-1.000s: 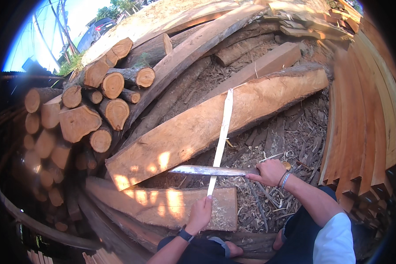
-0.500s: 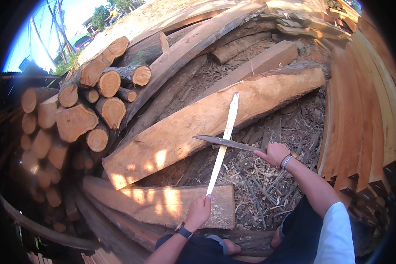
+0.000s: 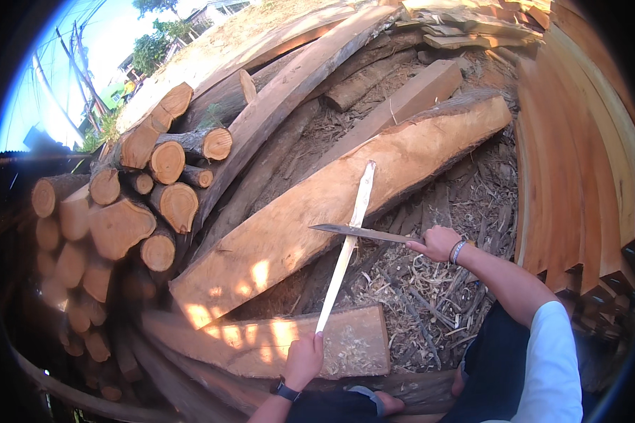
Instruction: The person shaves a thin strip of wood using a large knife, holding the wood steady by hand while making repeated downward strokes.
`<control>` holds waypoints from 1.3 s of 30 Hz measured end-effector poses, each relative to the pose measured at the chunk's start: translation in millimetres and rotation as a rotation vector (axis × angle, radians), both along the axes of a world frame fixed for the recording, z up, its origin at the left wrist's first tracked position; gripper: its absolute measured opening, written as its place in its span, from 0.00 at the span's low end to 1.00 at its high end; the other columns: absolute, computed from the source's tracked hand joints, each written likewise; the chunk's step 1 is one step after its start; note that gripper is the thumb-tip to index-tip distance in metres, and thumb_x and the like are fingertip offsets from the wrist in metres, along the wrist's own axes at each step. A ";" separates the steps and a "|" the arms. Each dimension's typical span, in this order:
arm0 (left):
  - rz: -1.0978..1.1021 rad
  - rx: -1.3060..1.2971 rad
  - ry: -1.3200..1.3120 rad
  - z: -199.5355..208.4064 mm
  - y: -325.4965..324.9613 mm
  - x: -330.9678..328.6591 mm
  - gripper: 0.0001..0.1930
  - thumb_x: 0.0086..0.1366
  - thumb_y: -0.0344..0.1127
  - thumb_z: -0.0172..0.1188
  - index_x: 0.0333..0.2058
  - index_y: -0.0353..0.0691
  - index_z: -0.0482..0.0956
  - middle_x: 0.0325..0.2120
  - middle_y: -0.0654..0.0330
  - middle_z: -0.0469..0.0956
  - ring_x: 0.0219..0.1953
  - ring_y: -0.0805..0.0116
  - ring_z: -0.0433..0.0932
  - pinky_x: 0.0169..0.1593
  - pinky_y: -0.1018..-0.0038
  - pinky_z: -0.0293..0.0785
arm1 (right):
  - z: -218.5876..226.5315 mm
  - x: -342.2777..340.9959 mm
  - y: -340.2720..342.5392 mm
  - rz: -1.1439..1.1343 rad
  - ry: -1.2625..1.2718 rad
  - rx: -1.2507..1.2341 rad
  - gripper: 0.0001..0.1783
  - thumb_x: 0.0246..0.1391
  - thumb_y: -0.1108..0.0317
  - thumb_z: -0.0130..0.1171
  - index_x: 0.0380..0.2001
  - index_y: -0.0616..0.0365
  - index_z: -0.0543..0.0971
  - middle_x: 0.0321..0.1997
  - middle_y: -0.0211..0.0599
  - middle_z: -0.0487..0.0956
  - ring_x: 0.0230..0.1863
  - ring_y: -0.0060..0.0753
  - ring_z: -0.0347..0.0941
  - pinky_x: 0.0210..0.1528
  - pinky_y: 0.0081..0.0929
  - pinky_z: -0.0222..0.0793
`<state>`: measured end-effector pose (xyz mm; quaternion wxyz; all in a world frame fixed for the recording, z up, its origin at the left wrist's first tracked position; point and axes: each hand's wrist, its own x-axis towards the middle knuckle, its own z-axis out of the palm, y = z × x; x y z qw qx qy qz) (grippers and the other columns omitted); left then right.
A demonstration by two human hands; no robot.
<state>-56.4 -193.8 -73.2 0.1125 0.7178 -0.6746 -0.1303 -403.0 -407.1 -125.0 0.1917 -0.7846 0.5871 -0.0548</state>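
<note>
My left hand (image 3: 304,361) is closed round the near end of a long, pale, peeled stick (image 3: 337,278). The stick slants up and away, its far end over a broad slab of timber (image 3: 275,236). In my right hand (image 3: 441,244) is the handle of a machete (image 3: 367,231), its dark blade pointing left. That blade crosses the stick near its middle and appears to touch it. The grip itself is hidden by my fingers. A shorter plank (image 3: 360,345) lies just beyond my knees, with bits of shavings on it.
Wood shavings (image 3: 420,282) and bark litter the ground below the machete. Cut logs (image 3: 123,229) are stacked at the left. Curved boards (image 3: 564,155) stand along the right side. A long beam (image 3: 282,92) runs behind the slab. My bare foot (image 3: 389,403) is close to the plank.
The view has shifted slightly. My left hand and the stick's near end sit a little lower and further left. The machete still crosses the stick near its middle.
</note>
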 end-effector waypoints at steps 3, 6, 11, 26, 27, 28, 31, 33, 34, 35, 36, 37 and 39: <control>0.011 0.001 -0.022 3.1 -0.5 -2.7 0.19 0.72 0.42 0.45 0.27 0.33 0.75 0.19 0.40 0.75 0.25 0.37 0.76 0.30 0.48 0.69 | -8.4 -0.1 -1.5 0.058 0.003 -0.005 0.46 0.57 0.27 0.39 0.25 0.63 0.84 0.28 0.58 0.81 0.35 0.59 0.80 0.43 0.49 0.75; 0.008 -0.012 -0.019 -3.6 -8.7 -3.8 0.19 0.72 0.41 0.46 0.28 0.33 0.76 0.20 0.40 0.75 0.26 0.37 0.76 0.32 0.48 0.70 | -14.3 -1.8 -7.9 0.052 0.026 0.006 0.46 0.57 0.27 0.39 0.25 0.63 0.84 0.28 0.59 0.81 0.34 0.59 0.80 0.42 0.49 0.75; 0.025 -0.011 -0.003 -6.5 -10.5 0.5 0.18 0.71 0.41 0.47 0.28 0.33 0.76 0.19 0.40 0.75 0.26 0.37 0.76 0.32 0.48 0.70 | -9.6 4.1 1.3 0.053 -0.023 0.002 0.47 0.57 0.26 0.38 0.23 0.64 0.83 0.26 0.59 0.80 0.33 0.59 0.79 0.40 0.49 0.75; 0.016 -0.007 0.025 -7.9 -12.4 -5.6 0.20 0.72 0.42 0.46 0.27 0.33 0.76 0.20 0.40 0.75 0.26 0.37 0.75 0.31 0.48 0.68 | -2.7 11.2 4.2 0.048 0.041 -0.050 0.47 0.57 0.26 0.38 0.25 0.64 0.84 0.28 0.56 0.82 0.34 0.57 0.80 0.41 0.47 0.76; 0.015 -0.010 0.026 -8.0 -13.7 -7.1 0.20 0.72 0.42 0.46 0.27 0.33 0.76 0.20 0.40 0.75 0.26 0.37 0.75 0.31 0.48 0.69 | -1.1 7.0 0.2 0.021 0.046 -0.049 0.47 0.57 0.26 0.38 0.26 0.64 0.84 0.28 0.56 0.82 0.34 0.57 0.80 0.41 0.47 0.76; 0.015 -0.012 0.027 -8.5 -14.3 -8.1 0.20 0.72 0.42 0.46 0.27 0.33 0.76 0.20 0.40 0.75 0.26 0.37 0.75 0.31 0.48 0.69 | -1.1 3.8 -1.8 -0.004 0.051 -0.048 0.47 0.57 0.26 0.38 0.26 0.64 0.84 0.29 0.56 0.82 0.34 0.57 0.81 0.42 0.47 0.76; 0.014 -0.016 0.030 -12.1 -14.8 -7.5 0.20 0.72 0.42 0.46 0.27 0.33 0.76 0.21 0.39 0.75 0.26 0.37 0.75 0.31 0.48 0.69 | -8.2 3.6 0.5 -0.064 0.008 -0.026 0.47 0.57 0.27 0.38 0.26 0.64 0.84 0.30 0.56 0.82 0.35 0.56 0.81 0.42 0.47 0.76; 0.003 -0.017 0.023 -11.0 -13.8 -7.1 0.20 0.72 0.42 0.46 0.27 0.32 0.76 0.20 0.39 0.75 0.26 0.37 0.75 0.31 0.48 0.69 | -5.0 4.3 1.8 -0.030 0.029 -0.023 0.47 0.58 0.27 0.38 0.26 0.65 0.84 0.30 0.57 0.82 0.36 0.56 0.81 0.43 0.47 0.76; -0.003 -0.015 0.021 -10.6 -12.7 -7.1 0.20 0.72 0.42 0.46 0.27 0.32 0.76 0.20 0.39 0.75 0.26 0.37 0.75 0.31 0.48 0.69 | 0.7 3.8 1.5 0.007 0.055 -0.020 0.46 0.58 0.27 0.38 0.27 0.65 0.84 0.31 0.57 0.82 0.36 0.57 0.81 0.43 0.47 0.75; 0.009 -0.012 0.022 -8.6 -12.6 -7.9 0.20 0.72 0.42 0.46 0.27 0.32 0.76 0.20 0.39 0.75 0.26 0.37 0.76 0.31 0.48 0.69 | 4.3 3.7 0.4 0.044 0.082 -0.017 0.46 0.58 0.28 0.38 0.28 0.65 0.84 0.31 0.57 0.82 0.37 0.57 0.81 0.44 0.48 0.75; 0.016 -0.007 0.027 -6.7 -13.3 -10.7 0.20 0.72 0.42 0.46 0.27 0.32 0.76 0.20 0.39 0.75 0.26 0.37 0.76 0.31 0.48 0.69 | 3.2 2.5 -1.1 -0.016 0.050 0.000 0.46 0.58 0.27 0.39 0.28 0.65 0.84 0.31 0.57 0.82 0.37 0.57 0.80 0.44 0.48 0.75; 0.024 -0.002 0.031 -6.3 -13.5 -12.7 0.20 0.72 0.42 0.46 0.27 0.32 0.75 0.20 0.39 0.75 0.26 0.37 0.76 0.31 0.48 0.69 | 0.2 2.1 -3.5 -0.077 0.018 0.017 0.46 0.58 0.27 0.39 0.28 0.65 0.84 0.31 0.57 0.82 0.37 0.58 0.80 0.45 0.48 0.75; 0.018 -0.002 0.033 -8.5 -14.3 -12.8 0.20 0.72 0.42 0.46 0.27 0.32 0.76 0.20 0.39 0.75 0.26 0.37 0.76 0.31 0.48 0.69 | -5.6 3.0 -6.1 -0.122 -0.020 0.023 0.46 0.57 0.27 0.39 0.28 0.65 0.84 0.31 0.57 0.82 0.38 0.58 0.80 0.45 0.48 0.75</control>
